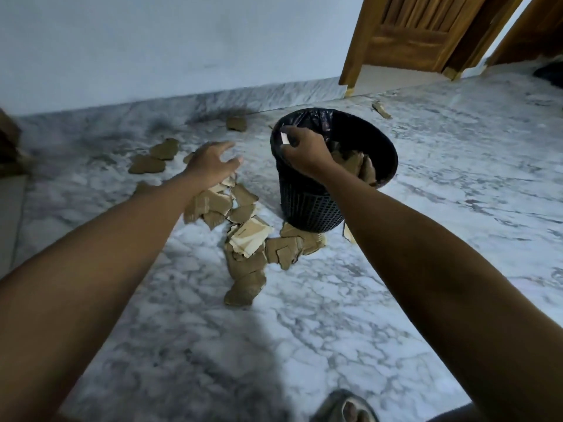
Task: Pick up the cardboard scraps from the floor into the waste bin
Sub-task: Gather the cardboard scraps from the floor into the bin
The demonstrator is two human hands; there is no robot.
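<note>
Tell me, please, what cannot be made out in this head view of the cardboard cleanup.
- Right hand: fingers curl at the waste bin rim; whether they grip the liner or a small white scrap is unclear.
- Bin depth: the right hand and wall hide how full it is.
- Scraps: the left hand and forearm cover part of the pile.
- Dark object at the far right: cut off by the edge.

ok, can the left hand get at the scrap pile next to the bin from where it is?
Probably yes. The left hand hovers open right above the pile, nothing between them; the bin stands off to the right.
</note>
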